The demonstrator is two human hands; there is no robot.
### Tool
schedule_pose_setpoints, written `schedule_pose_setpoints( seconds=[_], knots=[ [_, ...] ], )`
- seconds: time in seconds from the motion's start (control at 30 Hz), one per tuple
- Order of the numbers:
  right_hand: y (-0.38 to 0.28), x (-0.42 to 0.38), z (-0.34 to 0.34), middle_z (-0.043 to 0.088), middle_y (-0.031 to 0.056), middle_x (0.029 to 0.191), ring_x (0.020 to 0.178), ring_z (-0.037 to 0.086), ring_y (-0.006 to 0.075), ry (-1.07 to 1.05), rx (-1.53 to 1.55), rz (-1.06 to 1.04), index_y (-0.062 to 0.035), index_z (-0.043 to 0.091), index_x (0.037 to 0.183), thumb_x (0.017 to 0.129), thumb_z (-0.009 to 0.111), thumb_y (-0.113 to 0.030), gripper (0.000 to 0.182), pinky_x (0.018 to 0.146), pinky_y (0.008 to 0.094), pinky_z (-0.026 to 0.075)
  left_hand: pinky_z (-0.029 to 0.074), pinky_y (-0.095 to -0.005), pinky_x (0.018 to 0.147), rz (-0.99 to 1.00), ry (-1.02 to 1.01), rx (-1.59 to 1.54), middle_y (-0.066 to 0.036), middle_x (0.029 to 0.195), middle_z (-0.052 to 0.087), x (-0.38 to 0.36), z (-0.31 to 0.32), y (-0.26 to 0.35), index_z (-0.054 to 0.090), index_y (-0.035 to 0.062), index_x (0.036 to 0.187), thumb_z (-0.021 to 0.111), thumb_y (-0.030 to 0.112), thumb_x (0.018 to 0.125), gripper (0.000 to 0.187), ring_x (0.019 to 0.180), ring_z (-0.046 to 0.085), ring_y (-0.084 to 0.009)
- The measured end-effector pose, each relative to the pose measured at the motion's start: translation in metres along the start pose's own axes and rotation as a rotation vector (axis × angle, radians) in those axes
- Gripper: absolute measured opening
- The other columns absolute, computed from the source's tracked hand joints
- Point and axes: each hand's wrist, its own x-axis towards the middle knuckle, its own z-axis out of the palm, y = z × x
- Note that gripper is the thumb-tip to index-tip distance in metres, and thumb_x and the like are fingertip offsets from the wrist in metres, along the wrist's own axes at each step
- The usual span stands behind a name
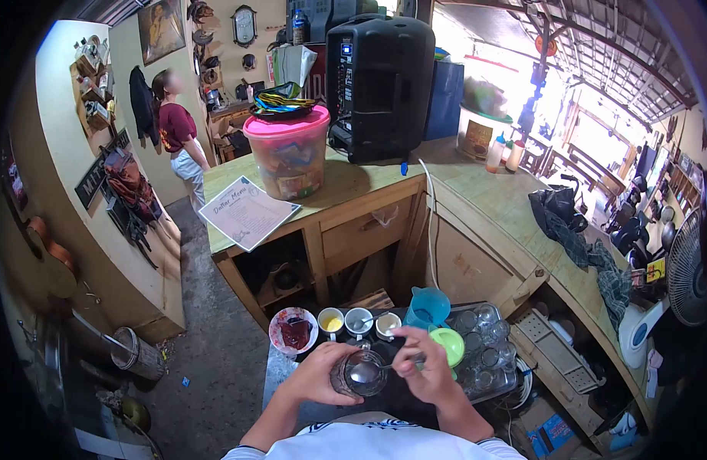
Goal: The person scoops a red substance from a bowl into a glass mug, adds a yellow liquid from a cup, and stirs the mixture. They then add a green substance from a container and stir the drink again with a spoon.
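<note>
My left hand (320, 373) is wrapped round a clear glass (352, 389), tilted so that its mouth faces me. With closed fingers my right hand (424, 369) holds a metal spoon (365, 372), whose bowl is at the glass's mouth. Behind the hands stand three light cups in a row: one with something yellow (331, 320), a middle one (359, 322) and one near my right fingers (388, 325). A patterned plate (293, 331) with a dark red item lies to their left. A green lid (447, 347) and a teal pitcher (428, 307) are by my right hand.
Several clear glasses (487, 337) fill a tray at the right. Beyond is a wooden counter (353, 188) with a menu sheet (248, 212), a pink-lidded tub (287, 153) and a black speaker (380, 88). A person (181, 130) stands at the back left.
</note>
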Motion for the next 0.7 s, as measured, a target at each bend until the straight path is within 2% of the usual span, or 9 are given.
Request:
schedule_pose_setpoints(
  seconds=[0.1, 0.17, 0.2, 0.23, 0.37, 0.47, 0.57, 0.63, 0.7],
  knots=[
    [-0.004, 0.001, 0.001, 0.066, 0.0121, 0.089, 0.079, 0.065, 0.0241, 0.065, 0.041, 0.104, -0.0026, 0.05, 0.126, 0.089, 0.064, -0.026, 0.046, 0.076, 0.0326, 0.05, 0.043, -0.0384, 0.09, -0.048, -0.012, -0.008, -0.014, 0.103, 0.064, -0.003, 0.0, -0.004, 0.058, -0.001, 0.116, 0.086, 0.043, 0.05, 0.084, 0.096, 0.06, -0.0303],
    [-0.001, 0.004, 0.012, 0.064, 0.0101, 0.083, 0.082, 0.064, 0.0245, -0.121, -0.114, 0.035, -0.0014, 0.047, 0.127, 0.089, 0.062, -0.02, 0.045, 0.078, 0.0345, 0.049, 0.043, -0.0381, 0.09, -0.039, -0.006, -0.028, -0.014, 0.102, 0.064, -0.004, 0.001, -0.009, 0.058, -0.001, 0.116, 0.086, 0.043, 0.051, 0.083, 0.096, 0.059, -0.0303],
    [-0.011, 0.007, 0.017, 0.061, 0.0092, 0.09, 0.08, 0.06, 0.0158, -0.189, -0.132, 0.088, -0.0009, 0.045, 0.126, 0.086, 0.056, -0.003, 0.041, 0.075, 0.03, 0.048, 0.043, -0.0381, 0.09, -0.038, -0.006, -0.029, -0.014, 0.102, 0.064, -0.005, 0.001, -0.01, 0.058, -0.001, 0.116, 0.086, 0.043, 0.051, 0.083, 0.096, 0.059, -0.0303],
    [-0.007, 0.007, 0.016, 0.061, 0.0092, 0.09, 0.08, 0.06, 0.0158, -0.187, -0.136, 0.087, -0.0009, 0.045, 0.126, 0.086, 0.056, -0.003, 0.041, 0.075, 0.03, 0.048, 0.044, -0.0378, 0.09, -0.057, -0.011, -0.04, -0.014, 0.102, 0.064, -0.005, 0.001, -0.011, 0.058, -0.0012, 0.116, 0.087, 0.042, 0.051, 0.083, 0.096, 0.06, -0.0302],
    [-0.001, 0.011, 0.004, 0.063, 0.0101, 0.092, 0.084, 0.06, 0.0223, -0.137, -0.142, 0.067, -0.0021, 0.048, 0.122, 0.085, 0.052, 0.004, 0.038, 0.082, 0.0351, 0.046, 0.046, -0.0367, 0.089, -0.103, -0.014, -0.169, -0.014, 0.104, 0.064, -0.001, 0.002, -0.012, 0.058, -0.0016, 0.116, 0.089, 0.037, 0.049, 0.083, 0.096, 0.063, -0.0299],
    [-0.011, 0.02, -0.002, 0.062, 0.0085, 0.084, 0.097, 0.057, 0.0278, 0.082, -0.174, -0.035, -0.0006, 0.055, 0.112, 0.082, 0.057, 0.002, 0.03, 0.089, 0.0387, 0.042, 0.048, -0.0347, 0.087, -0.104, -0.002, -0.206, -0.015, 0.104, 0.064, 0.004, 0.003, -0.008, 0.058, -0.0025, 0.115, 0.09, 0.035, 0.051, 0.081, 0.096, 0.064, -0.0268],
    [0.006, 0.022, 0.007, 0.063, 0.0074, 0.087, 0.099, 0.058, 0.0276, -0.037, -0.257, -0.118, -0.0006, 0.06, 0.105, 0.08, 0.057, 0.006, 0.026, 0.088, 0.0372, 0.043, 0.048, -0.0334, 0.087, -0.096, -0.007, -0.269, -0.014, 0.104, 0.064, 0.006, 0.008, -0.011, 0.057, -0.0028, 0.115, 0.09, 0.035, 0.052, 0.081, 0.095, 0.064, -0.0241],
    [0.012, 0.02, 0.007, 0.064, 0.0077, 0.089, 0.101, 0.057, 0.0269, -0.048, -0.164, -0.01, -0.001, 0.063, 0.1, 0.078, 0.058, 0.009, 0.025, 0.089, 0.0366, 0.044, 0.048, -0.0329, 0.087, -0.102, -0.02, -0.316, -0.014, 0.104, 0.063, 0.006, 0.01, -0.012, 0.057, -0.0029, 0.115, 0.091, 0.036, 0.052, 0.081, 0.095, 0.063, -0.0228],
    [0.01, 0.02, 0.001, 0.065, 0.0095, 0.097, 0.1, 0.06, 0.0243, 0.14, 0.174, 0.045, -0.0006, 0.062, 0.101, 0.079, 0.058, 0.011, 0.025, 0.089, 0.0344, 0.046, 0.048, -0.0324, 0.088, -0.046, -0.005, -0.301, -0.012, 0.105, 0.063, 0.008, 0.011, -0.012, 0.057, -0.0027, 0.115, 0.091, 0.036, 0.052, 0.081, 0.094, 0.063, -0.0219]
  ],
)
